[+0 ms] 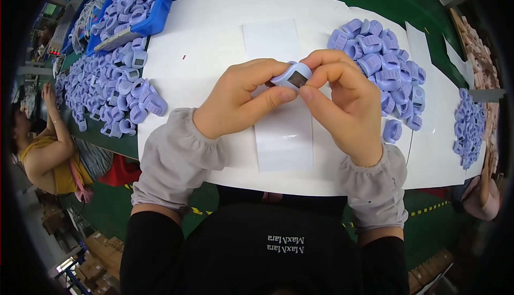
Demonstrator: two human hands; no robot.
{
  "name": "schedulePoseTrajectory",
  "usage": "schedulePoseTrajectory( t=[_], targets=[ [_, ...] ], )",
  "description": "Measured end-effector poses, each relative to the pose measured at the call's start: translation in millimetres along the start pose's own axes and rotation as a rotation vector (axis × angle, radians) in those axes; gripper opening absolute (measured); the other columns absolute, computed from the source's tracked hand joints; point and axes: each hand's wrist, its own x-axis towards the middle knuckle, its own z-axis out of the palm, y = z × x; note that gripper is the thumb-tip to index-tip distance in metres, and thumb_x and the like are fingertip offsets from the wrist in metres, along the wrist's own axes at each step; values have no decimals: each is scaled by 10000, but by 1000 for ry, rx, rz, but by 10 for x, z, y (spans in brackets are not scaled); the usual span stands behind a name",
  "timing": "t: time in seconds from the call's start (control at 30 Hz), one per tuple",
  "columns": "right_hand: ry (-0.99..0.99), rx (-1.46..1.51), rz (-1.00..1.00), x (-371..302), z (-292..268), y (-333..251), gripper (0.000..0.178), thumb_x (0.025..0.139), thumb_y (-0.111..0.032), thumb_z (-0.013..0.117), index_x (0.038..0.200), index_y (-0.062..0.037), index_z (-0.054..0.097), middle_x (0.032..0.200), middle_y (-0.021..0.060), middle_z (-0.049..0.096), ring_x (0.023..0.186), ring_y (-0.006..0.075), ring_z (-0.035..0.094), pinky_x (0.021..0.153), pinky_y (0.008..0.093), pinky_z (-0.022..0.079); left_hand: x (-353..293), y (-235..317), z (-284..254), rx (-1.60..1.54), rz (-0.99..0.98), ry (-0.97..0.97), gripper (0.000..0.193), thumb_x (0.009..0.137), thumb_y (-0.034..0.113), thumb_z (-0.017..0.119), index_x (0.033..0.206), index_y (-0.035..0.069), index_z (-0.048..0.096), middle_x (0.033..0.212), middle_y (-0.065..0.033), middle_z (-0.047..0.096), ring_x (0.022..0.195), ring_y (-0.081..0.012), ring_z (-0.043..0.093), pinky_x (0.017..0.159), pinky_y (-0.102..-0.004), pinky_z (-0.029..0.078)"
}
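Observation:
Between my hands, above the middle of the white-covered table, is a small lavender plastic device (301,72) with a dark rectangular display window. My left hand (243,94) grips its left end between thumb and fingers. My right hand (345,97) pinches its right side, thumb near the window's edge. Beneath it lies a white paper sheet (284,153) with a small shiny spot. A heap of similar lavender pieces (388,73) lies just beyond my right hand, and one single piece (392,131) sits at its near edge. A larger pile of them (107,86) spreads out on the left.
A blue bin (160,14) full of the same lavender pieces stands at the far left, with white cables (88,19) behind it. Another lavender pile (469,129) lies at the far right. One person (51,156) sits on the left, another (482,196) on the right.

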Motion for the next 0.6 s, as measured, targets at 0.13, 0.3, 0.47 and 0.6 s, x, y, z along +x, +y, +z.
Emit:
schedulePoseTrajectory(
  t=[0.13, 0.3, 0.47, 0.6],
  targets=[
    [27, -21, 24, -1, 4, 9, 109, 805, 67, 643, 870, -5, 594, 1099, 95, 571, 988, 148, 524, 900, 293, 398, -6, -39, 28, -9, 23, 27, 296, 886, 193, 664, 1122, 16, 628, 925, -95, 662, 797, -191, 609, 720, -287, 479],
    [23, -31, 8, 9, -3, 19, 110, 803, 69, 643, 872, -2, 596, 1093, 93, 575, 979, 142, 522, 904, 287, 389, -2, -33, 29, -19, 24, 23, 288, 890, 189, 662, 1121, 18, 630, 938, -96, 667, 802, -187, 613, 716, -285, 480],
    [42, -41, 24, 8, 9, 15, 112, 800, 70, 641, 872, -5, 599, 1094, 92, 576, 980, 143, 522, 909, 284, 384, -1, -38, 36, -12, 26, 28, 287, 892, 192, 662, 1118, 18, 631, 921, -94, 663, 787, -183, 607, 704, -281, 476],
    [45, -72, 7, 5, 10, 10, 112, 799, 69, 642, 869, -8, 600, 1095, 90, 576, 982, 143, 522, 912, 283, 384, 4, -19, 43, -30, 16, 27, 284, 891, 191, 664, 1115, 19, 633, 910, -92, 661, 772, -178, 601, 694, -279, 473]
  ],
)
